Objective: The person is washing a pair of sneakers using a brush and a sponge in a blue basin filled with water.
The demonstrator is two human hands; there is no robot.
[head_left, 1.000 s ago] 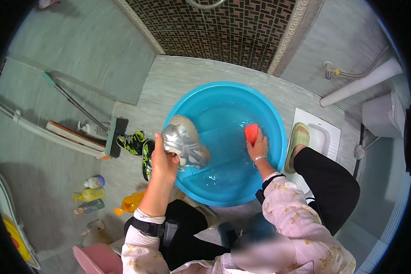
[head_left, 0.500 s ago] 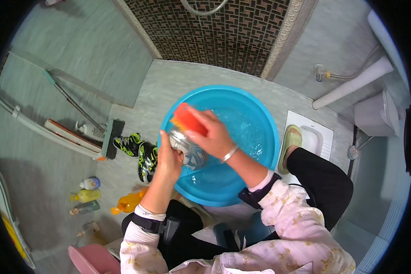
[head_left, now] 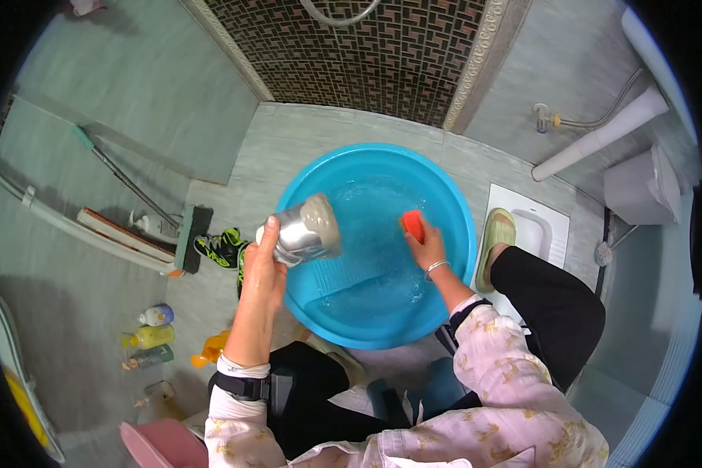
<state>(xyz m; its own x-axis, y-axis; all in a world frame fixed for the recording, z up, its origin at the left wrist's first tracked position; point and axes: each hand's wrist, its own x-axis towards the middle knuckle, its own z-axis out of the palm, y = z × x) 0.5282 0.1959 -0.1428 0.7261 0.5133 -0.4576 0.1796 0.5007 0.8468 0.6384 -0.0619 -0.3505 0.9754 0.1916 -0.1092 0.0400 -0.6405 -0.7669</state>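
My left hand [head_left: 264,265] is closed on a wet silver shoe [head_left: 298,236] with a pale cream end, holding it tilted over the left side of a large blue basin [head_left: 459,300]. Its thumb lies along the shoe's near end. Over the right half of the basin, my right hand [head_left: 427,248] grips a small red scrubbing brush [head_left: 413,225] close to the water; most of its bristles are hidden. The brush and the shoe are apart. Under the water, the basin's ridged washboard part [head_left: 343,274] shows.
Black-and-green sneakers [head_left: 220,247] stand left of the basin, beside a floor brush [head_left: 190,238]. Several bottles [head_left: 150,336], an orange bottle [head_left: 209,349] and a pink tub [head_left: 160,444] are at lower left. A squat toilet [head_left: 534,230] and grey bin [head_left: 641,187] are at right.
My right hand has moved the brush off the shoe, right and down toward the water. My left hand has lifted and turned the shoe, showing its silver side and cream end.
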